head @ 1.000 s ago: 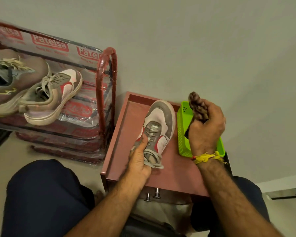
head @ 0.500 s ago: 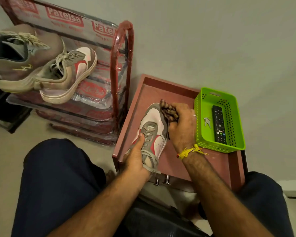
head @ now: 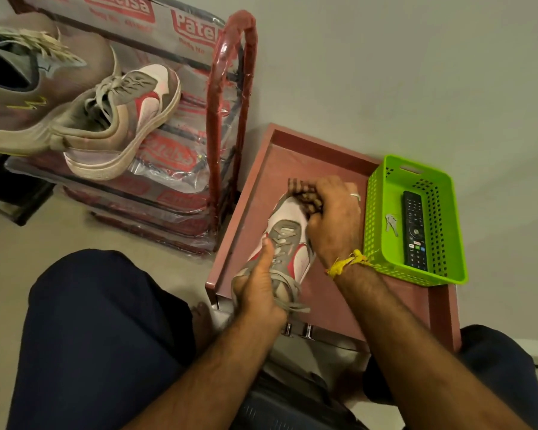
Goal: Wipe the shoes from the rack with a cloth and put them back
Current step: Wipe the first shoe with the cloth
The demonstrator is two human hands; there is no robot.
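Low in the frame, dark-trousered knees (head: pixel 100 330) to either side. Just above, centre: left hand (head: pixel 258 293) wrapped round the heel end of a sneaker (head: pixel 284 240), thumb lying up along the laces. Grey, white and red upper, grey laces trailing loose by the wrist, toe pointing to the upper part of the frame. Resting on a reddish-brown rimmed table top (head: pixel 333 293), at frame centre. Right hand (head: pixel 333 221), yellow thread at the wrist and a ring on one finger, clenched on a brown checked cloth (head: pixel 305 193) pressed against the toe cap.

Right of centre, standing on the same top against the wall: bright green perforated basket (head: pixel 382 193). Inside: black remote (head: pixel 414 231) lying lengthwise, small keys (head: pixel 391 223) beside it on the left.

Upper left: red rack (head: pixel 230 97) sheathed in printed clear plastic. On its top shelf, matching sneaker (head: pixel 118 119), heel toward the camera; touching its left side, larger taupe shoe (head: pixel 22 94) with pale laces.
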